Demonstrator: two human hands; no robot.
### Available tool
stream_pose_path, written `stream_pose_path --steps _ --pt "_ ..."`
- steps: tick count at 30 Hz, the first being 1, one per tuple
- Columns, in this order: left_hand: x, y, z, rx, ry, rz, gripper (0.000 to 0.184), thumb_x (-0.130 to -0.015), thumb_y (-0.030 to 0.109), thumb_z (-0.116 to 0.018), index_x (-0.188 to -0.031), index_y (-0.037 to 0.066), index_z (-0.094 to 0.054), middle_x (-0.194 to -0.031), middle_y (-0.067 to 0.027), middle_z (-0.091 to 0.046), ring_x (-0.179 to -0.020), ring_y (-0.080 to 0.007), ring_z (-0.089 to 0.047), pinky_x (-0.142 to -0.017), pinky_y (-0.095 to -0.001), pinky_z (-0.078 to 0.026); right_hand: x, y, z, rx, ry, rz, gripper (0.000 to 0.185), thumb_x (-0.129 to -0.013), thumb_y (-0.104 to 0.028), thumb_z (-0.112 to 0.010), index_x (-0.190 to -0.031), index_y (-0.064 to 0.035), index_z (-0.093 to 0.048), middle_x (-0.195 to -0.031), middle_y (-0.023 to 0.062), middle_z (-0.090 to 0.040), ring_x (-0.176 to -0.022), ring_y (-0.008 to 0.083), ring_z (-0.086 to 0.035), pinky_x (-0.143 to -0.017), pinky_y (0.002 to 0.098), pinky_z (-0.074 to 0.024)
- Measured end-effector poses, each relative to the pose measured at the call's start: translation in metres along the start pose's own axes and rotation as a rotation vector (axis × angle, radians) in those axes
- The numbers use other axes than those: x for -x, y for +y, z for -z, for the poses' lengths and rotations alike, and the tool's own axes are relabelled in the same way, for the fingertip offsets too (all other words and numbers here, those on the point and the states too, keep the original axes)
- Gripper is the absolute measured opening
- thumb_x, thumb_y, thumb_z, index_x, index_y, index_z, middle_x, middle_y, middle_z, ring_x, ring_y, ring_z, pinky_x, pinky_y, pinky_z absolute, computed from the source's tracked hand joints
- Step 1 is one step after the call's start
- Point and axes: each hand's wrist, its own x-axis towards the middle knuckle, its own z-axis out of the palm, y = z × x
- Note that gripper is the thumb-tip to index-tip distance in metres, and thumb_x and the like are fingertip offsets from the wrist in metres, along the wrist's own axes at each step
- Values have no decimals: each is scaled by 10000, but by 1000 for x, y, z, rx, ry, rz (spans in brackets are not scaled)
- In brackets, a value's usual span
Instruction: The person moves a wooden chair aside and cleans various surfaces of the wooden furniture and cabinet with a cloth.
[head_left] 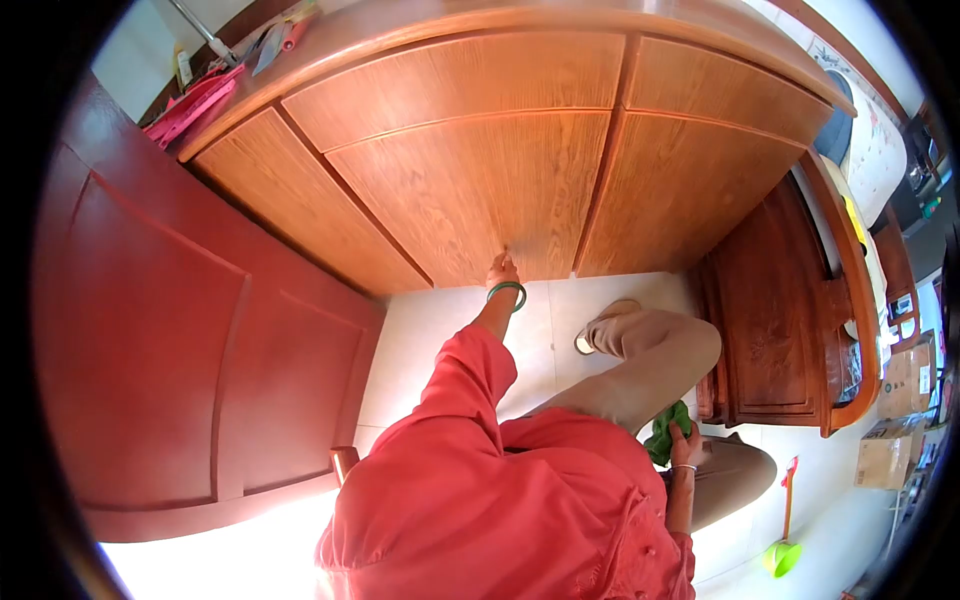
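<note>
My left hand (503, 270) reaches forward to the lower edge of the wooden cabinet (470, 190), a green bangle (507, 290) round its wrist. Its fingertips are at the front panel and look blurred; whether they touch it or grip anything is hard to tell. Down by my knee, my right hand (686, 448) is closed on a green cloth (664, 432), with a thin bracelet at the wrist.
A dark red door (160, 350) stands at the left. Carved wooden furniture (770, 310) is close on the right. Pink items (195, 105) lie on the cabinet top. Cardboard boxes (884, 455) and a green scoop (782, 558) are at the lower right.
</note>
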Motion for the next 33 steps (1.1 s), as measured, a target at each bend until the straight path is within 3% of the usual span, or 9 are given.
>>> stream_pose_path --steps 2,6,10,13,15,18,22,26,33 --pt "0 -4 -9 -2 69 121 355 -910 342 -432 -1193 164 -549 -999 -76 -658 -875 -272 -627 -785 -438 -476 1 3 -1 -19 -12 1 344 -750 -197 -647 -1001 34 -600 -864 167 -653 -771 247 -617 -704 349 -480" --pt "43 28 4 386 -282 249 439 -936 374 -417 -1318 158 -392 -1103 -136 -605 -754 -225 -610 -627 -327 -497 -7 25 -7 -78 -22 13 340 -745 -194 -652 -998 27 -603 -865 160 -655 -777 239 -618 -705 346 -481" --pt "71 56 -4 613 -355 249 528 -947 470 -340 -1348 127 -348 -1091 -106 -599 -775 -224 -610 -645 -293 -515 -3 11 -6 -48 -23 -40 331 -741 -192 -655 -995 14 -607 -860 152 -656 -771 229 -616 -700 343 -480" --pt "74 80 -5 851 -350 434 555 -931 286 -489 -1410 248 -210 -1027 -83 -601 -780 -205 -603 -672 -296 -519 -4 14 -8 -58 -43 -33 334 -738 -190 -656 -1001 9 -603 -864 150 -654 -775 226 -615 -703 344 -480" --pt "87 97 -12 894 -227 416 852 -862 119 -599 -1408 401 -9 -1010 -77 -600 -758 -191 -601 -661 -305 -524 -4 11 -7 -75 -43 -26 339 -737 -190 -658 -1006 7 -600 -868 149 -654 -780 225 -614 -706 344 -479" --pt "85 95 -25 858 -273 397 1003 -828 67 -631 -1369 469 111 -992 -70 -599 -728 -180 -599 -628 -307 -523 -1 -4 -5 -21 -39 -42 356 -734 -205 -663 -1014 4 -594 -878 153 -652 -795 239 -616 -715 350 -478" --pt "93 98 -28 843 -329 432 999 -814 46 -630 -1386 443 87 -951 -88 -592 -697 -190 -597 -580 -308 -516 -1 6 -5 35 -41 -12 370 -730 -227 -662 -1013 0 -592 -883 184 -644 -811 299 -621 -724 373 -477" --pt "79 89 -15 827 -165 426 996 -796 10 -613 -1394 437 59 -920 -116 -583 -670 -209 -598 -539 -315 -503 3 -11 -4 55 -22 8 363 -730 -229 -657 -1008 -4 -592 -892 204 -637 -826 333 -620 -728 387 -476" --pt "82 87 -10 845 -157 428 952 -803 -15 -573 -1390 472 -4 -959 -123 -596 -670 -205 -605 -539 -309 -499 0 -4 -9 -5 -47 -32 336 -741 -185 -652 -1022 -14 -588 -881 160 -644 -806 279 -620 -738 369 -477"
